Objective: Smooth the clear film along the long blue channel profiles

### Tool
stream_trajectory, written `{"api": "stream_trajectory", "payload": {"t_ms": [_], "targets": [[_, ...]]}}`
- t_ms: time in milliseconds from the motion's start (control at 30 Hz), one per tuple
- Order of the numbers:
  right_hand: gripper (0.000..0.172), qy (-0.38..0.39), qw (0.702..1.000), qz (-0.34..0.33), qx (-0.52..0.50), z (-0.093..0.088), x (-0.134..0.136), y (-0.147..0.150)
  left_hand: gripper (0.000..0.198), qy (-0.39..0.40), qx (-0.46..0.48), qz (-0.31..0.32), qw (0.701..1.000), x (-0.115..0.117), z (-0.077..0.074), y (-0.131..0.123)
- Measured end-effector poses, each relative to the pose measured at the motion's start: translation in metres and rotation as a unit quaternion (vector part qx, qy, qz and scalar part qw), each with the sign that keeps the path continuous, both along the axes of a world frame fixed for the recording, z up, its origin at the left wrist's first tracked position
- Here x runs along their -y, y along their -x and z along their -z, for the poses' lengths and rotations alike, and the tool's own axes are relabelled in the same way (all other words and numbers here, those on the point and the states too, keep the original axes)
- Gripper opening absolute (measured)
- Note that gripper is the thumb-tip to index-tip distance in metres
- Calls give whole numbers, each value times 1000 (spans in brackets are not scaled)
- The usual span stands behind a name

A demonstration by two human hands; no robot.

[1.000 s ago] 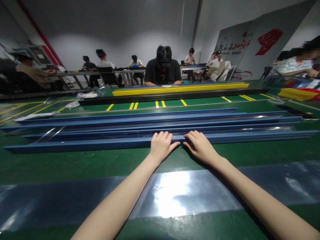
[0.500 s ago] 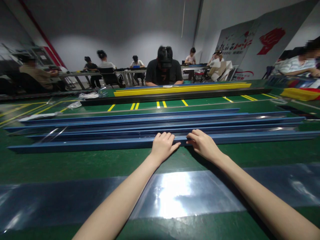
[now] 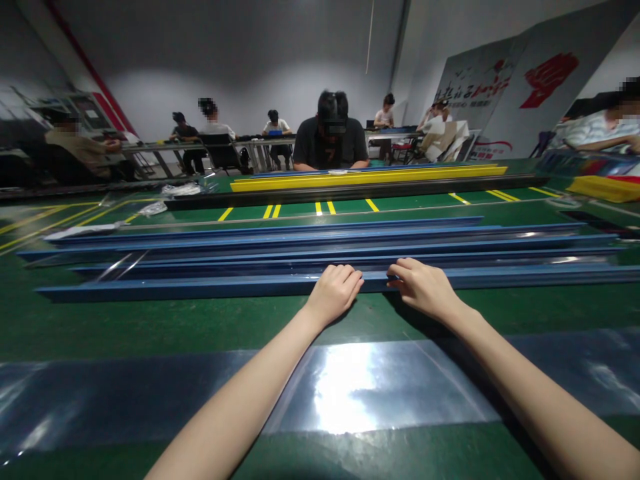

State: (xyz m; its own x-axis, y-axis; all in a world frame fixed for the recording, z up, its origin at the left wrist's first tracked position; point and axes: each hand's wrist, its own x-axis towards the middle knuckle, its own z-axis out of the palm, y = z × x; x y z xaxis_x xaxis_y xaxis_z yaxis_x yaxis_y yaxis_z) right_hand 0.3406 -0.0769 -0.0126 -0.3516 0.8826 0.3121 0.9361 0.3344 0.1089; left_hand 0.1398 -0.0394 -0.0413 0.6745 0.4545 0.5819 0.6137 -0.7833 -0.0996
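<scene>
Several long blue plastic strips with raised edges lie side by side across the table in front of me. The nearest blue strip [image 3: 185,289] is gripped at its middle by both hands. My left hand [image 3: 334,292] has its fingers curled over the strip's upper edge, with the thumb drawn in beside them. A short way to the right, my right hand [image 3: 421,287] pinches the same strip, its fingers bent over the edge. The fingertips on the far side are partly hidden. Behind it, another blue strip [image 3: 225,268] lies close by.
A flat clear plastic sheet [image 3: 200,393] stretches over the green tabletop [image 3: 200,323] under my forearms. Yellow strips [image 3: 370,179] and a black strip [image 3: 350,190] lie farther back. A person [image 3: 330,137] sits opposite; crumpled clear film [image 3: 183,189] is at the back left.
The nearest blue strip and the one just behind it have slid to the right. Both hands have shifted right too, and my left thumb has closed in against the fingers.
</scene>
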Motion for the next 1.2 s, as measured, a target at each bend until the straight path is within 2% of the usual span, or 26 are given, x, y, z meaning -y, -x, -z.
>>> {"api": "stream_trajectory", "payload": {"t_ms": [133, 400, 633, 1033, 1133, 1200], "targets": [[11, 13, 1000, 18, -1, -2, 1, -7, 31, -10, -4, 2, 1000, 0, 0, 1], [11, 36, 998, 58, 1, -5, 2, -28, 28, -24, 12, -38, 999, -1, 2, 3], [14, 44, 995, 93, -1, -5, 2, -47, 30, -28, -29, -70, 997, -2, 4, 2], [18, 16, 997, 80, 3, -4, 4, -47, 38, -10, -43, -134, 990, 1, 2, 0], [17, 10, 998, 53, 13, -3, 5, -43, 40, -13, -38, -138, 990, 1, 2, 0], [18, 4, 1000, 12, 1, -2, 4, -38, 41, -13, -36, -140, 989, 1, 2, 0]]}}
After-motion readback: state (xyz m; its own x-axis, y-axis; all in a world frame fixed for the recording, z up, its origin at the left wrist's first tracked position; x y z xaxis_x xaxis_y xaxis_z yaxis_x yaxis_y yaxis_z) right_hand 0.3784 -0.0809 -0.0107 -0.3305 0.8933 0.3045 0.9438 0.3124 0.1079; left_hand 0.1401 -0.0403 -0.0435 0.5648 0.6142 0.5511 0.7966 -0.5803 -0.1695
